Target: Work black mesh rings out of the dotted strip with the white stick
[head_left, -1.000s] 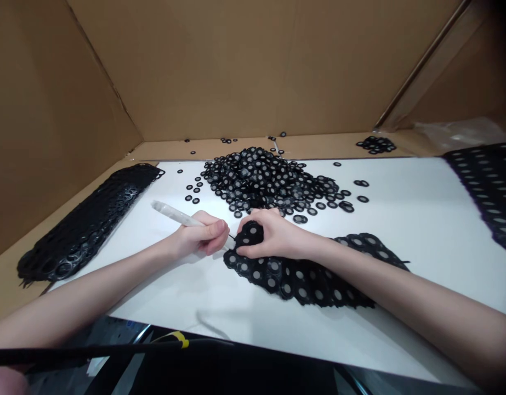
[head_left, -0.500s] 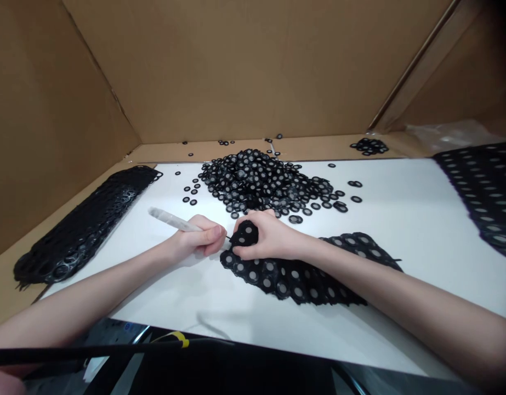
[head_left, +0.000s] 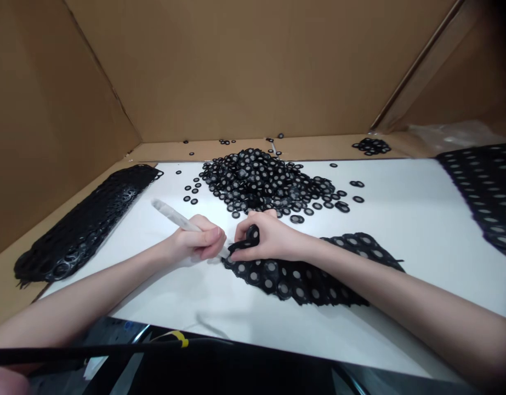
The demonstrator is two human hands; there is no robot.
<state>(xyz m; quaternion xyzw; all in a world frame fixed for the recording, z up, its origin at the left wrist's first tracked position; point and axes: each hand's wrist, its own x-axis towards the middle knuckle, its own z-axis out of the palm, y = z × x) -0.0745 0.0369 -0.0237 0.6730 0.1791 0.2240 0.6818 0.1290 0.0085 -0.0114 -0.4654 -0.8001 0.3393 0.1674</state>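
My left hand (head_left: 203, 237) is closed around a white pen-shaped tool (head_left: 170, 213). The tool's lower end meets the left end of a black sheet (head_left: 297, 278) dotted with rows of grey-centred rings. Between the thumb and fingers of my right hand (head_left: 263, 237) is a curled-up flap of that same sheet. My right forearm passes over the sheet and hides part of it. Just behind my right hand lies a heap of loose black rings (head_left: 256, 175) with grey centres.
On the left lies a stack of black perforated sheets (head_left: 88, 219). Another dotted black sheet (head_left: 487, 192) lies at the right edge. A small cluster of rings (head_left: 371, 146) sits at the back right. Cardboard walls (head_left: 256, 71) enclose the white board (head_left: 174, 307). A dark cable (head_left: 92, 353) crosses the front.
The flap in my right hand has folded further back, and its upper face shows less. The pen-shaped tool has tilted more steeply, its lower tip now down at the sheet's left end.
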